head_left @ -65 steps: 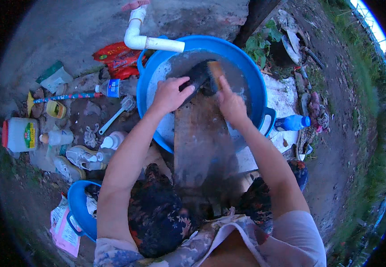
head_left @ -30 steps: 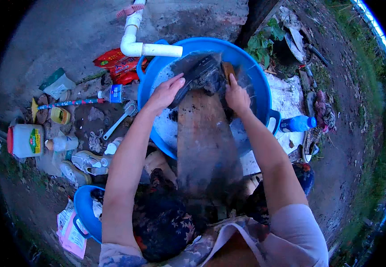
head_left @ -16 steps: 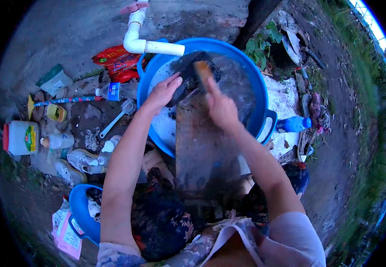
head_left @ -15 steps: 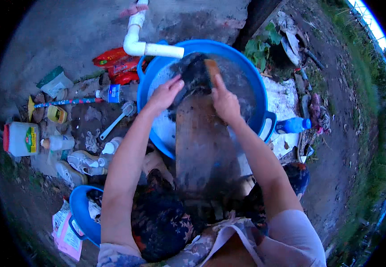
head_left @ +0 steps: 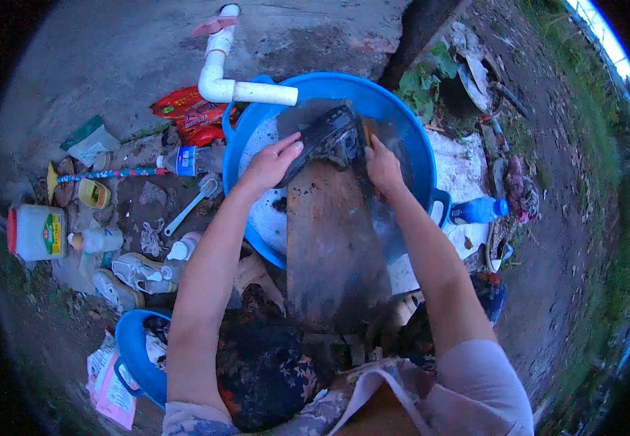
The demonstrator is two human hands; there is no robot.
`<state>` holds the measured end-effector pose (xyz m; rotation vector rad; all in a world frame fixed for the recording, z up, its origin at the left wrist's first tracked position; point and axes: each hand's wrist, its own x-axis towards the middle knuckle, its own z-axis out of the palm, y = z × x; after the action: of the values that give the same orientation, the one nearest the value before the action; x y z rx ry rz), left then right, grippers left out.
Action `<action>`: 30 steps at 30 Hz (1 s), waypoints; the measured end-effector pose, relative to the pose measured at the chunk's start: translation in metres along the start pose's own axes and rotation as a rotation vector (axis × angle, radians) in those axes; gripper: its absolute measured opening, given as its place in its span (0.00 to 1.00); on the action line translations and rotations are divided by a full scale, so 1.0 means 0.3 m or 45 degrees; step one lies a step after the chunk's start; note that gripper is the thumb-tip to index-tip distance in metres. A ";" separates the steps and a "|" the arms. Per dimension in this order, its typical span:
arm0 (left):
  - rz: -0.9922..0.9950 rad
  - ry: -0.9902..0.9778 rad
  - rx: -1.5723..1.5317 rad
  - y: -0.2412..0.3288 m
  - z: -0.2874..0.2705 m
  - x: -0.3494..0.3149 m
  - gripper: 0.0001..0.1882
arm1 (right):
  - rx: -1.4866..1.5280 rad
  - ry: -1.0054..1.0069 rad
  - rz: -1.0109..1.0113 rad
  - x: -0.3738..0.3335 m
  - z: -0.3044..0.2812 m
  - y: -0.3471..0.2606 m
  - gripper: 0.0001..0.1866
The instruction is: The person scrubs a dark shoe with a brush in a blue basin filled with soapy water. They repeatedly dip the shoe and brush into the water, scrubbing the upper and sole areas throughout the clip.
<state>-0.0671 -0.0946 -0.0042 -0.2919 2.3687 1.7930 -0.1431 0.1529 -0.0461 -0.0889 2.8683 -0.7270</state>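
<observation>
Clamping left fingers (head_left: pixel 290 139) on black shoe (head_left: pixel 323 133), right fingers (head_left: pixel 374 144) on brush (head_left: pixel 366 128), open water (head_left: pixel 403 138) toward blue tub's right rim (head_left: pixel 425 147)

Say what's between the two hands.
The dark shoe and the far end of the wooden board lie between left hand and right hand, in the head view.

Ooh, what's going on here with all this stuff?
A person has both hands over a big blue tub. The left hand holds a dark shoe, and the right hand holds a brush next to it. It's hard to see whether the brush touches the shoe. The shoe is at the far end of a board that leans into the tub. There are white suds in the tub, and a pipe sticks out over its edge.
</observation>
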 end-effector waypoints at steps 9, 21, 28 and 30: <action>-0.346 0.105 -0.099 0.061 0.017 -0.048 0.28 | -0.015 0.049 -0.619 -0.346 -0.031 -0.247 0.31; -0.245 0.037 -0.258 0.013 0.001 0.005 0.35 | -0.070 -0.009 0.001 -0.060 -0.061 -0.168 0.28; -0.376 -0.103 -0.500 0.096 -0.036 -0.047 0.31 | 0.436 0.110 -0.152 -0.251 -0.154 -0.145 0.25; -0.463 -0.144 -0.532 0.110 -0.026 -0.056 0.30 | 0.497 0.136 -0.350 -0.341 -0.188 -0.207 0.26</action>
<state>-0.0592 -0.0926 0.0326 -0.6081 1.7112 2.0326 -0.0524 0.1352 0.0486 -0.4057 2.7785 -1.3668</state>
